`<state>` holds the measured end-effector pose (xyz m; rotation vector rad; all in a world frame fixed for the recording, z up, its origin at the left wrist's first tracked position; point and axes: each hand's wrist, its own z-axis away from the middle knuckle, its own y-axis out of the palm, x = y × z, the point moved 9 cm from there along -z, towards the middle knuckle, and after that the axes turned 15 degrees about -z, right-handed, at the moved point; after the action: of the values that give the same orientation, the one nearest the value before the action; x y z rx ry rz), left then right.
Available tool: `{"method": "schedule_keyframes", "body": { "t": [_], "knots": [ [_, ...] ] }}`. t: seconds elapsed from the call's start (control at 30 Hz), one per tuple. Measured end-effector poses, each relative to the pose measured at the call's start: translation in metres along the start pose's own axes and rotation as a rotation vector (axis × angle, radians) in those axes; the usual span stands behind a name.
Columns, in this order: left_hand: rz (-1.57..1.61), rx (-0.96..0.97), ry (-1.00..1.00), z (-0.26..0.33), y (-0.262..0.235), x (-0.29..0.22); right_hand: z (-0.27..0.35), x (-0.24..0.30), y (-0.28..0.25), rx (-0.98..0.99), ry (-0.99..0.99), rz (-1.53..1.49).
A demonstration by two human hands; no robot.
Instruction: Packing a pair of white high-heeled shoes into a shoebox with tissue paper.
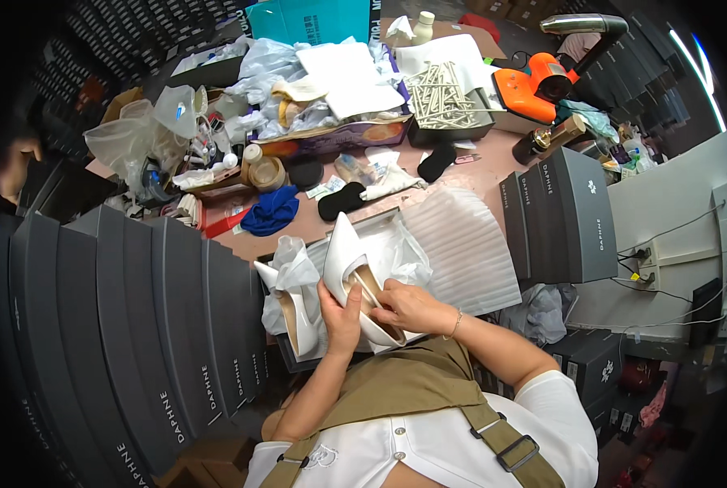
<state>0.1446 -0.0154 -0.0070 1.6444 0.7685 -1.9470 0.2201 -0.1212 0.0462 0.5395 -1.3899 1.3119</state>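
Observation:
My left hand [343,321] grips a white pointed-toe pump [345,244] by its side, with the toe pointing away from me. Inside the shoe's opening, the fingers of my right hand [416,309] are pinched on a thin pale stick [367,285]; its far end is hidden in the toe. A matching white pump [300,324] lies to the left, partly covered by white tissue paper [293,259]. Beneath both shoes is an open grey shoe box [384,217] lined with more tissue.
Stacked grey shoe boxes stand at the left [172,325] and right [587,215]. A ribbed white foam sheet [461,244] lies right of the open box. Farther back are a box of pale sticks [445,98], an orange tool [534,85], a blue cloth [272,211] and black pads [341,202].

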Motion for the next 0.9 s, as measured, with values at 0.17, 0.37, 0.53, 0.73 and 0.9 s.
{"method": "schedule_keyframes", "body": {
  "t": [0.17, 0.37, 0.53, 0.73, 0.9],
  "knots": [
    [-0.243, -0.042, 0.128, -0.027, -0.032, -0.030, -0.013, 0.002, -0.070, 0.149, 0.099, 0.141],
    [0.803, 0.322, -0.640, 0.001, 0.021, 0.019, -0.079, 0.046, -0.255, -0.674, -0.115, 0.914],
    [0.899, 0.310, -0.632, 0.012, 0.018, 0.004, -0.072, 0.060, -0.062, -0.081, -0.199, 0.486],
    [0.715, 0.068, -0.482, 0.046, 0.001, -0.005, -0.059, 0.029, 0.009, -0.194, -0.232, 0.452],
    [0.648, 0.036, -0.428, 0.059, -0.004, 0.009, -0.038, 0.030, 0.013, -0.228, -0.262, 0.304]
  ]
}}
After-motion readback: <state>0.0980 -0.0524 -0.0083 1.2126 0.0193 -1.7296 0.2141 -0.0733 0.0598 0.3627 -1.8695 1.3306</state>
